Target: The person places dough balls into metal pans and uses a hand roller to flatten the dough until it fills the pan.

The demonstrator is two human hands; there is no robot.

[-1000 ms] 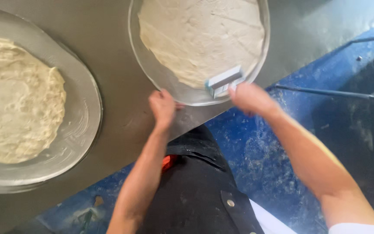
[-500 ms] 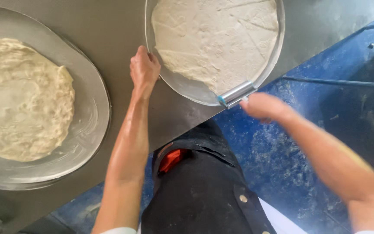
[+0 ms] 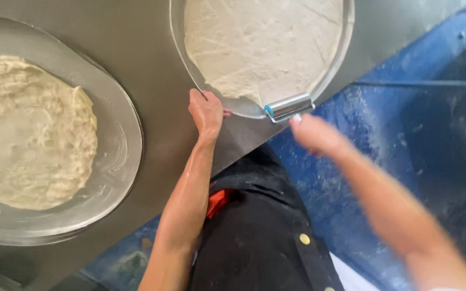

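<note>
- Since half a second ago the left hand (image 3: 206,111) has slid a little further round the near rim of the round shallow metal pan (image 3: 182,59), and the right hand (image 3: 313,134) has closed in on the small silver roller with a blue end cap (image 3: 288,106).
- The left hand's fingers curl over the pan's rim, gripping it.
- The right hand is blurred; it is at the roller's handle, but how far its fingers are closed cannot be told.
- The roller lies across the pan's near edge, just at the border of the flat pale disc of dough (image 3: 262,46) that fills the pan.
- On the grey steel table (image 3: 136,54), well to the left, a second round metal pan (image 3: 120,161) holds a thicker, rough-edged dough (image 3: 28,134).
</note>
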